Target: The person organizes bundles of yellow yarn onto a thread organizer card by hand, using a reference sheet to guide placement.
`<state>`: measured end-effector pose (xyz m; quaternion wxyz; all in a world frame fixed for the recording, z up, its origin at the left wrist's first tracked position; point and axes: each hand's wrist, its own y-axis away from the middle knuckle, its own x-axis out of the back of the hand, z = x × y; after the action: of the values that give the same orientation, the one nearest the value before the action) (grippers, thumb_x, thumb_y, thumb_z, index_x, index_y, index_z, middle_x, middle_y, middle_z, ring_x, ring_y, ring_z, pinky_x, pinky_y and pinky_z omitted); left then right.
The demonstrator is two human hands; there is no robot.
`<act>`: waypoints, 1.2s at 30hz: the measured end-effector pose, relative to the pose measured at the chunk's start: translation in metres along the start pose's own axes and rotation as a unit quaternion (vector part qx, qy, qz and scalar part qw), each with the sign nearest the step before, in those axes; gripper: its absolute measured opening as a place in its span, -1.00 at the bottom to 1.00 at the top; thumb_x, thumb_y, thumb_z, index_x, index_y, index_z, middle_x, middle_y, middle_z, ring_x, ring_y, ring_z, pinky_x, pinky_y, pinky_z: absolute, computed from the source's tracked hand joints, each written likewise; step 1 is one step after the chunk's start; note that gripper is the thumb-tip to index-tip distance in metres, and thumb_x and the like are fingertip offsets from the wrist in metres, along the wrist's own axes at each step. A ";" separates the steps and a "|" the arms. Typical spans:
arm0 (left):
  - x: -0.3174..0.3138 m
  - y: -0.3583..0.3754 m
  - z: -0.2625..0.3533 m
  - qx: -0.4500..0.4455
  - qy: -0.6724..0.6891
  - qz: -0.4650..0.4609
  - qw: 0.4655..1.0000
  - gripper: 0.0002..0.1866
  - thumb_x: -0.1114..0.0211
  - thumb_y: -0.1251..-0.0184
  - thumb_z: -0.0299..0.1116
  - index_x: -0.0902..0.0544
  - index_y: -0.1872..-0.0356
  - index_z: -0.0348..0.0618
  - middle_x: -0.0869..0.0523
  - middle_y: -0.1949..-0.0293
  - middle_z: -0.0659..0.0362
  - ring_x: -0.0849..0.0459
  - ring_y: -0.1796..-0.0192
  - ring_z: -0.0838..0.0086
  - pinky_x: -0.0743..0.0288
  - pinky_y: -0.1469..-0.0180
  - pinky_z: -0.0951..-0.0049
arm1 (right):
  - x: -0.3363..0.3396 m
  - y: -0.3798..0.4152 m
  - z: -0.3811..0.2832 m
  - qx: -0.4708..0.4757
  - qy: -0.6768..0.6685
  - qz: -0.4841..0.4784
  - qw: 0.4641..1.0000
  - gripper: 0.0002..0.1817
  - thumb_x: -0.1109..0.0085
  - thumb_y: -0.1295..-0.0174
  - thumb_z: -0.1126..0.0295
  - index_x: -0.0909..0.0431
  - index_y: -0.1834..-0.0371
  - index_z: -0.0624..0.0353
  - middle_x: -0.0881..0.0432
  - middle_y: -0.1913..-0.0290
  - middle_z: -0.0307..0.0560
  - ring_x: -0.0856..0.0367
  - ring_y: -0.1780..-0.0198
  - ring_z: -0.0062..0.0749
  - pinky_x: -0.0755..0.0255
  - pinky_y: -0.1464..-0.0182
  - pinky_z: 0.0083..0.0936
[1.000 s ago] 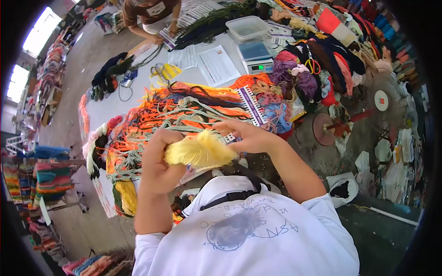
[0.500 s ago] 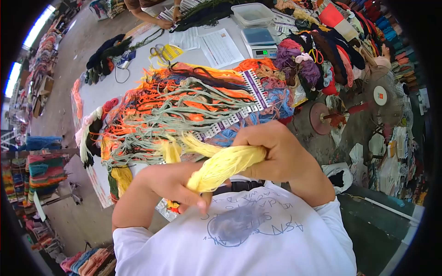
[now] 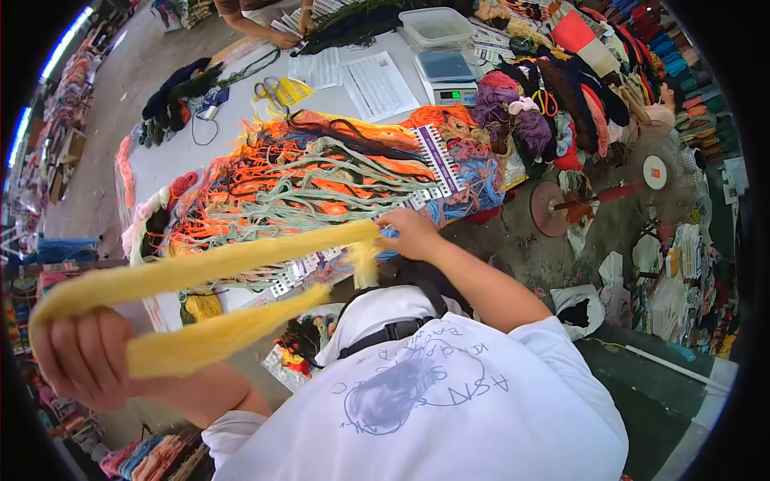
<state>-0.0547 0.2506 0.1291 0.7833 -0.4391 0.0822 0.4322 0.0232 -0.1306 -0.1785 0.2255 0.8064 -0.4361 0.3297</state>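
Note:
A yellow yarn skein (image 3: 265, 250) is stretched in a long loop between my two hands. My left hand (image 3: 84, 358), far out at the lower left, has its fingers wrapped round the bend of the loop. The other end is pinched by my right hand (image 3: 407, 234), at the near edge of the table, with a short yellow tail hanging below it. Behind the skein, orange, grey and dark yarn strands (image 3: 321, 184) lie spread on the table, attached to white and purple punched cards (image 3: 437, 160).
Scissors (image 3: 271, 92), paper sheets (image 3: 380, 86), a scale (image 3: 451, 94) and a plastic container (image 3: 437, 28) lie farther back on the table (image 3: 241, 96). A person's hands (image 3: 285, 38) work at the far edge. A fan (image 3: 654, 172) stands at the right.
My left hand has swung far out to the left, and my right hand has shifted slightly left and up. The bunched yellow skein is now drawn out into a long loop.

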 end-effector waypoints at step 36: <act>0.169 -0.004 -0.427 0.254 0.032 0.652 0.713 -0.65 0.04 -0.39 -0.26 -0.49 -0.06 -0.23 -0.56 0.23 0.17 -0.28 0.60 0.61 -0.35 0.36 0.48 | 0.131 -0.295 0.252 0.146 0.104 0.161 0.971 -0.97 -0.21 -0.02 0.44 -0.56 0.48 0.12 -0.61 0.40 -0.20 -0.53 0.27 -0.27 -0.46 0.23 -0.40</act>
<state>0.1588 0.0275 -0.2110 0.3856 -0.0743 0.4799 0.7845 0.4119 -0.2147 -0.2772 0.0938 0.7108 -0.4816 0.5040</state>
